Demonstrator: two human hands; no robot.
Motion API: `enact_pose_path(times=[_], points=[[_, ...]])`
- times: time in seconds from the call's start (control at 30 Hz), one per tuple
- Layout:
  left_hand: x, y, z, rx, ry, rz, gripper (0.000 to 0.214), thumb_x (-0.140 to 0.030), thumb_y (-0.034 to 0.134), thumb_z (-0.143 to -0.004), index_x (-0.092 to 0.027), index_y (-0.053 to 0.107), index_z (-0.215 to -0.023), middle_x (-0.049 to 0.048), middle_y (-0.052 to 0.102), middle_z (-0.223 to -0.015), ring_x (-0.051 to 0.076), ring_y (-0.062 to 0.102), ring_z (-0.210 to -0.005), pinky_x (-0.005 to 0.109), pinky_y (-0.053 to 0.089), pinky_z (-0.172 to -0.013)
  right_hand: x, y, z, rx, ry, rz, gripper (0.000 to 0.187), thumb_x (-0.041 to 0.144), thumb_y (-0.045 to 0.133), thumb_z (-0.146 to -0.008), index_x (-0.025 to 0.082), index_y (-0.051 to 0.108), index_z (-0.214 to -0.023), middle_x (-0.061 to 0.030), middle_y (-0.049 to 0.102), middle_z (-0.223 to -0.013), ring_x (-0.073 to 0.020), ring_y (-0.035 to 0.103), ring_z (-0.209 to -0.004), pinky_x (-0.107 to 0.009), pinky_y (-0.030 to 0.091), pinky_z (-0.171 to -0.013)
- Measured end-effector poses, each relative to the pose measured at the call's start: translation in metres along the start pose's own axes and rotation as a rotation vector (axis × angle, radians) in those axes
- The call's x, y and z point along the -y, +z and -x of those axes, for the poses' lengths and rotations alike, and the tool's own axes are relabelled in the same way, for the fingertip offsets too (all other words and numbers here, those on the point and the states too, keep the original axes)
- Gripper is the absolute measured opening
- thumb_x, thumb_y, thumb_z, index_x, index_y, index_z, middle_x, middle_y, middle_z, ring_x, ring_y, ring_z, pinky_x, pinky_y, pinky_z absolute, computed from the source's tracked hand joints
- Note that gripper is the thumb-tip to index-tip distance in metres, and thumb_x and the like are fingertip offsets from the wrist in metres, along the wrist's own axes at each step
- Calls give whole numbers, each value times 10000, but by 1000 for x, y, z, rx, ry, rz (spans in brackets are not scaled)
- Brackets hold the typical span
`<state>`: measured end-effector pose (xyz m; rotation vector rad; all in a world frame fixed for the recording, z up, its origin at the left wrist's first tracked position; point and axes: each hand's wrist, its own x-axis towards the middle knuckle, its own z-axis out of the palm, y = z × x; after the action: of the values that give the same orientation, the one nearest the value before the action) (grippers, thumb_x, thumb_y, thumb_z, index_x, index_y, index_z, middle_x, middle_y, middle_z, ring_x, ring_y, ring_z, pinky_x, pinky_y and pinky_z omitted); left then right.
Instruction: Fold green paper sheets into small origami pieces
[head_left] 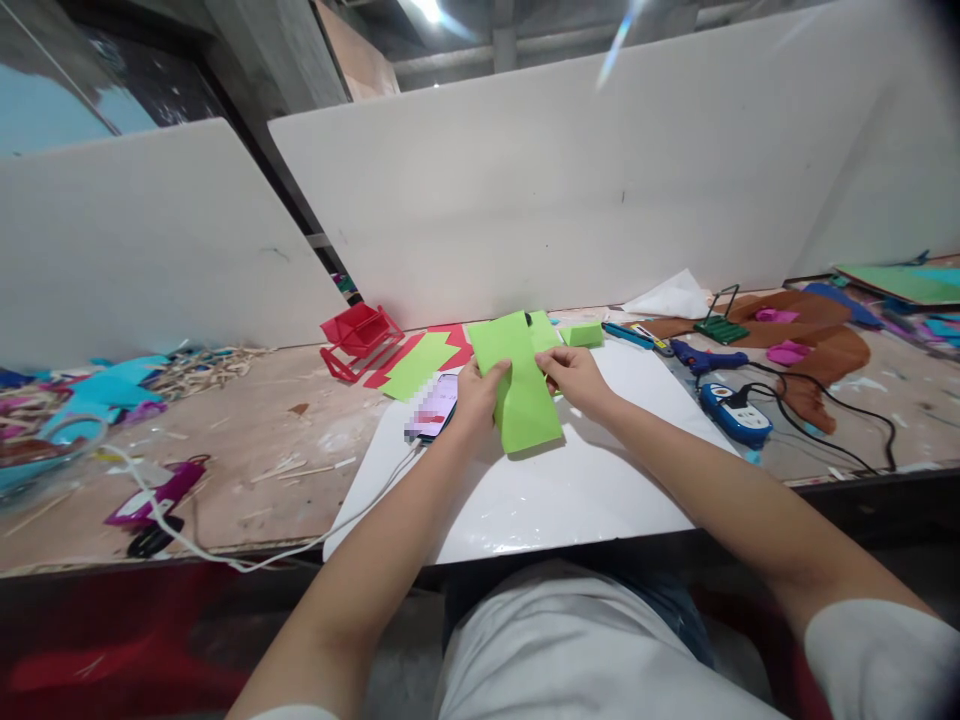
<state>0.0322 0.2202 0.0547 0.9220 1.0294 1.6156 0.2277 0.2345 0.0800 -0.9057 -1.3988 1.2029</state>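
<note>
A bright green sheet of paper (521, 415) hangs slightly tilted above a white board (480, 510). My left hand (480, 392) grips its left edge, thumb on the front and fingers hidden behind. At the right edge my right hand (571, 376) is closed in a pinch on the paper; its fingertips are partly covered. Another piece of green paper (546, 328) shows just behind the sheet, with a small dark thing at its top. A phone (441, 408) with a lit, partly blurred screen lies beside my left hand. Farther back, a small folded green paper piece (583, 334) sits on the table.
A red miniature chair (360, 338) and cut green paper (421, 365) are at the back left. To the right lie a utility knife (630, 336), a blue glue gun (706, 357) and a blue power strip (735, 413) with black cords. A white cable (247, 562) crosses the left front.
</note>
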Motion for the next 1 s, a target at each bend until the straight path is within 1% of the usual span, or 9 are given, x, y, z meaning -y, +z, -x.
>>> enact_pose_path(times=[0.1,0.17,0.27,0.37,0.43,0.57,0.67,0.87,1.0], points=[[2,-2,-3,1,-5,10,707,-514,1217,-664,-221,814,-1166,126,986,-1154,296,916,-907,430,734,-864,2,1,0,20,35,-45,849,983,1117,-558,224,776,-734,15,659,-615,-120,551,-555,-296,444,-577],[3,-3,-5,-4,-7,15,707,-550,1223,-679,-221,813,-1152,131,985,-1149,309,928,-923,443,745,-878,3,2,0,29,58,-70,855,963,1142,-508,217,788,-731,17,665,-613,-113,552,-549,-290,443,-572],[4,-4,-6,-12,-10,14,765,-607,1224,-671,-204,825,-1183,152,982,-1165,344,949,-973,457,745,-890,4,2,0,35,85,-96,857,935,1171,-462,213,795,-730,24,663,-611,-106,553,-550,-280,435,-568],[4,-3,-6,-49,-7,20,823,-611,1222,-625,-198,833,-1221,158,986,-1174,369,963,-1010,466,748,-909,3,0,1,50,91,-111,849,914,1189,-464,215,794,-739,31,664,-620,-103,554,-560,-274,434,-573],[4,-2,-6,-66,-4,28,815,-597,1216,-612,-202,835,-1214,153,989,-1170,369,963,-1004,465,748,-908,2,-1,0,63,87,-114,843,909,1190,-482,212,799,-750,28,674,-639,-102,556,-569,-275,435,-578],[3,-2,-5,-36,-13,20,779,-581,1215,-620,-189,848,-1183,166,987,-1178,340,945,-963,430,719,-861,0,-2,-1,89,108,-133,825,871,1203,-484,208,807,-774,27,670,-662,-105,543,-590,-288,442,-592],[2,-3,-5,-27,-12,27,787,-571,1224,-609,-184,859,-1189,170,988,-1207,309,927,-935,416,714,-855,-2,-3,-3,98,122,-145,813,837,1212,-473,202,818,-793,28,656,-663,-108,530,-601,-296,421,-594],[-3,-3,-2,-16,-22,7,823,-585,1234,-596,-187,858,-1210,145,978,-1168,314,920,-937,460,748,-881,-6,-4,-4,111,130,-140,846,894,1174,-483,187,848,-814,22,670,-681,-104,533,-595,-306,398,-609],[-5,-3,-1,1,-27,16,827,-549,1238,-590,-198,843,-1226,148,983,-1166,312,914,-908,458,736,-870,-7,-4,-6,96,135,-131,814,845,1196,-450,199,825,-778,28,664,-665,-105,531,-585,-305,374,-610]])
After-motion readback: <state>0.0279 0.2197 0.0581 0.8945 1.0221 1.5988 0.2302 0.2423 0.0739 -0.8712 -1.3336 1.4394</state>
